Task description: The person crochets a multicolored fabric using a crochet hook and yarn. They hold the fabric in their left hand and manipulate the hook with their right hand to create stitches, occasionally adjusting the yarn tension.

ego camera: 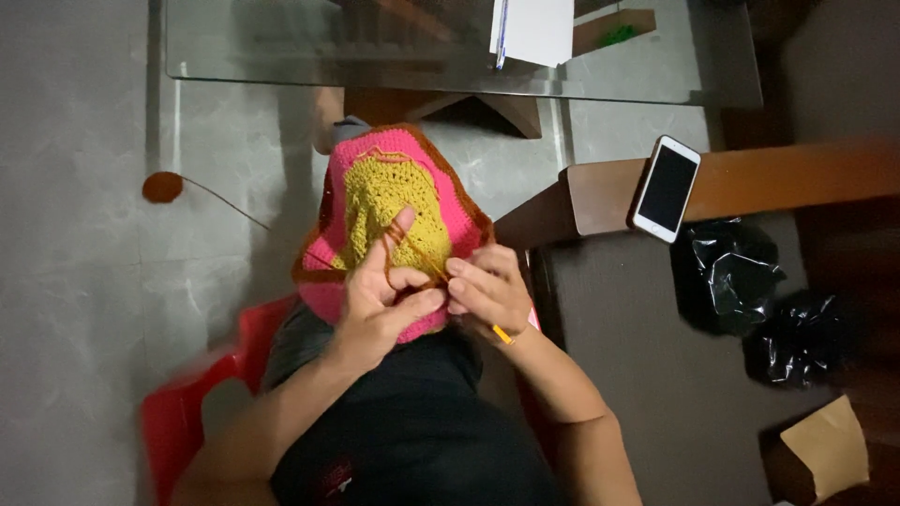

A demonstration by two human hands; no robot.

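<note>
- The crochet piece [394, 201], pink with a yellow-green middle and a brown border, lies draped over the person's lap, in the middle of the scene.
- The left hand [380, 295] holds the near edge of the crochet piece, its grip pressed together on the fabric, with the index finger raised and a strand of brown yarn [225, 201] running over it.
- The right hand [487, 290] sits just beside the left hand, its grip pinching a crochet hook [503, 334], whose orange end sticks out below the palm.
- The brown yarn runs left across the floor to a small yarn ball [162, 186], well apart from the hands.
- A white phone [666, 187] lies on a wooden armrest [797, 178] to the right.
- Two black plastic bags [731, 276] rest on the dark seat, right of the hands.
- A glass counter [281, 47] stands at the far side, with white paper [534, 28] on it.
- The person sits on a red chair [173, 412].
</note>
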